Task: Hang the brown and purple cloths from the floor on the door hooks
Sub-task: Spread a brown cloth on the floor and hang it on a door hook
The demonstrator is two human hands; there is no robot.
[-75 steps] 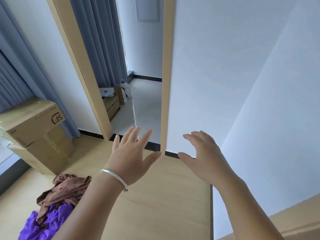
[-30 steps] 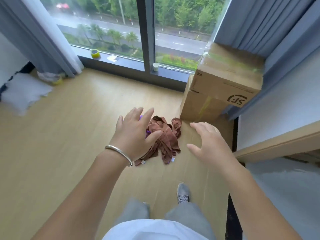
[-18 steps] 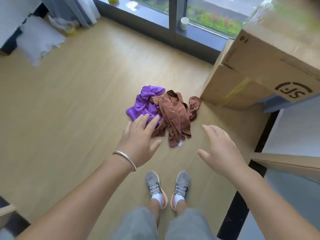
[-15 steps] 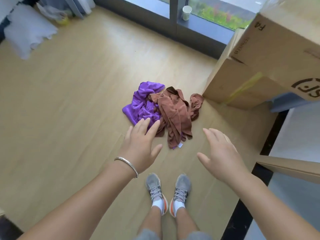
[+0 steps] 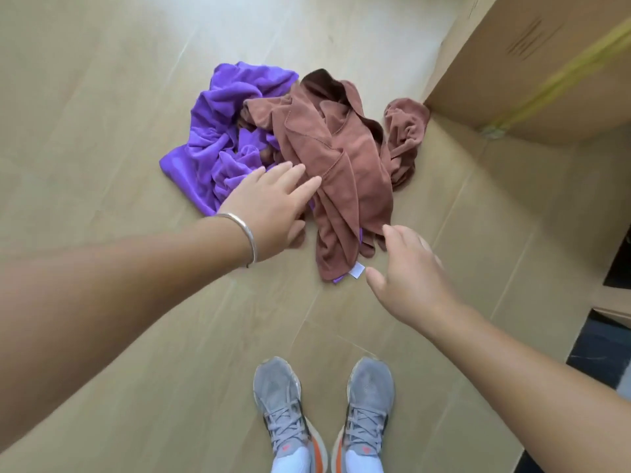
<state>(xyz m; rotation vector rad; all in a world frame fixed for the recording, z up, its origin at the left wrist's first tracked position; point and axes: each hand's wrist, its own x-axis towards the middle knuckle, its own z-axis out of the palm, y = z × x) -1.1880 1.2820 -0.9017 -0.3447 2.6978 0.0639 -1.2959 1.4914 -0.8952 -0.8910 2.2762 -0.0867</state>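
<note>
1. Left hand: fingers straight and spread, grasping nothing; the fingertips lie over the seam where the two cloths meet. Whether they touch the fabric cannot be told. A silver bangle circles the wrist.
2. Right hand: released, fingers loosely extended, holding nothing; it sits just beside the near right edge of the brown cloth, with the thumb close to the white label.
3. Brown cloth: crumpled on the floor, partly draped over the purple cloth; a twisted end of it trails away toward the cardboard box.
4. Purple cloth: bunched on the floor on the side of the brown cloth away from the cardboard box, touching it and partly beneath it; a purple edge shows under the brown cloth's near tip.
5. Cardboard box: stands just beyond the brown cloth's trailing end, with a strip of yellowish tape across its face.
6. Grey sneakers: side by side with white socks, well nearer the viewer than the brown cloth, toes pointing toward it.
</note>
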